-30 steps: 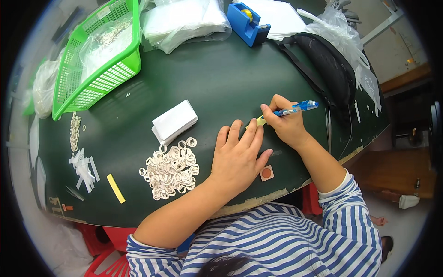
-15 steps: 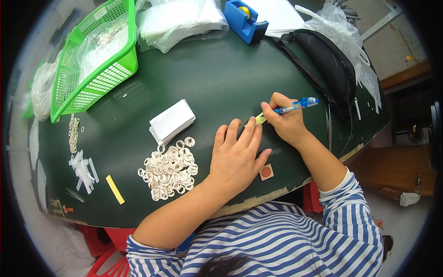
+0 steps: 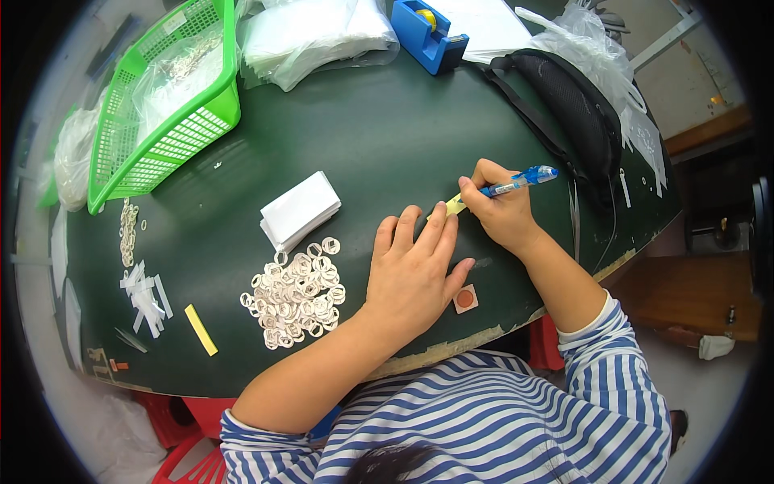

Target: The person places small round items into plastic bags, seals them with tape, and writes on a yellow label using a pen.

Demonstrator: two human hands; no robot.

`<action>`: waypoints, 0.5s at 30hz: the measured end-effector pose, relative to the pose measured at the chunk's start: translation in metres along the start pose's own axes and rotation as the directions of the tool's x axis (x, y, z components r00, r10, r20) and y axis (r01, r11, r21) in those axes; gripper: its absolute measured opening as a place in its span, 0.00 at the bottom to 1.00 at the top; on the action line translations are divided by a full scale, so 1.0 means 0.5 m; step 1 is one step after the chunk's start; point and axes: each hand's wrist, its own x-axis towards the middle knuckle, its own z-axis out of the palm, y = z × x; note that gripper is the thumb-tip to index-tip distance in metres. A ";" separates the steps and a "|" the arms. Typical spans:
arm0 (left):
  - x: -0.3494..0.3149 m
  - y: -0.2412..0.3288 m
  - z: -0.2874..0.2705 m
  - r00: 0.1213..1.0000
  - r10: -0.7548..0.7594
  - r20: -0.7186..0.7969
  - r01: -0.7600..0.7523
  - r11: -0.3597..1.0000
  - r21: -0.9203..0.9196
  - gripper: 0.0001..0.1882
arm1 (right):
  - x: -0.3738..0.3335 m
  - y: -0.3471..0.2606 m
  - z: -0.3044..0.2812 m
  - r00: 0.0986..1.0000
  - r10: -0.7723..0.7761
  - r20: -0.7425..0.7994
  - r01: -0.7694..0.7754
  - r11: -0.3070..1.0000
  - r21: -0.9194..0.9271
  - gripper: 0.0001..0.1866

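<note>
My right hand (image 3: 501, 211) grips a blue pen (image 3: 524, 179), its lower end hidden by my fingers beside a yellow paper strip (image 3: 456, 203). Flat on the table, my left hand (image 3: 415, 270) presses the strip down with outstretched fingers, covering part of it. Left of that hand lies a heap of small whitish rings (image 3: 295, 300). Beyond the heap rests a stack of white paper slips (image 3: 300, 210). A small square piece with an orange-red round centre (image 3: 465, 299) sits close to my left thumb.
A green basket (image 3: 165, 157) holding a plastic bag stands far left. Toward the back are a blue tape dispenser (image 3: 430, 40) and clear bags (image 3: 318, 40); a black pouch (image 3: 564, 109) lies right. White strips (image 3: 145, 298) and a yellow strip (image 3: 201, 330) lie on the left.
My right hand and the pen have shifted very slightly, showing a little more of the yellow strip. My left hand stays in place.
</note>
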 end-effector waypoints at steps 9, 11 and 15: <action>0.000 0.000 0.000 1.000 0.003 -0.003 -0.003 1.000 0.000 0.29 | 0.001 -0.001 0.001 1.000 0.014 -0.001 -0.014 1.000 0.012 0.17; 0.000 0.001 -0.002 1.000 0.002 0.001 -0.002 1.000 0.001 0.29 | 0.000 -0.003 -0.001 1.000 -0.003 0.002 0.003 1.000 -0.016 0.17; 0.000 0.000 -0.001 1.000 0.004 0.001 -0.004 1.000 -0.002 0.29 | 0.000 -0.007 -0.003 1.000 -0.004 0.012 0.004 1.000 -0.018 0.17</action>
